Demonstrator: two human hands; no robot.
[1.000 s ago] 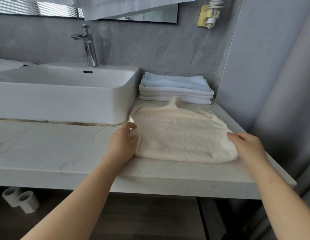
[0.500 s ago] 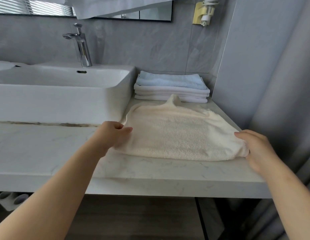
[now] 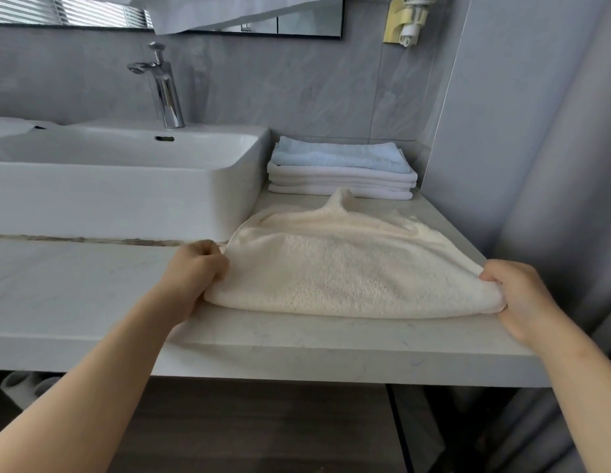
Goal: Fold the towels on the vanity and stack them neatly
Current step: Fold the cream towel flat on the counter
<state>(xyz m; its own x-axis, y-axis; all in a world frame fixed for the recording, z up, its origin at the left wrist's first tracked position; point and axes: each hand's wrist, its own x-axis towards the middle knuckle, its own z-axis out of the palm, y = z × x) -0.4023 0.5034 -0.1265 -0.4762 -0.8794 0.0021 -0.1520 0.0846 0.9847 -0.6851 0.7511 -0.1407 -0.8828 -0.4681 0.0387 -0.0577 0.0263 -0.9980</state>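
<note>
One cream towel (image 3: 348,268) is lying on the marble surface (image 3: 92,295), to the right of the basin (image 3: 126,199) and in front of the folded stack (image 3: 341,179). Its long axis is running left to right, parallel to the front edge of the surface. The near edge is showing as a rounded fold facing the person. The far edge is lying unevenly, with a single peak of cloth standing up at its middle and pointing toward the stack.

Two hands are engaging the towel, one at each near corner. The left hand (image 3: 195,268) is gripping the near-left corner, with its fingers curled round the cloth. The right hand (image 3: 515,295) is pinching the near-right corner, with the thumb on top and the fingers curled beneath, past the right end of the surface. The cloth is spanning the gap between both hands.

One stack is sitting at the back right corner, against the wall and just beside the basin. One light blue towel (image 3: 338,155) is lying on top of it. White towels (image 3: 341,186) are lying beneath, showing several rounded fold edges; how many separate towels these make cannot be told. The long axis of the stack is also running left to right.

One chrome faucet (image 3: 164,87) is standing behind the basin.
</note>
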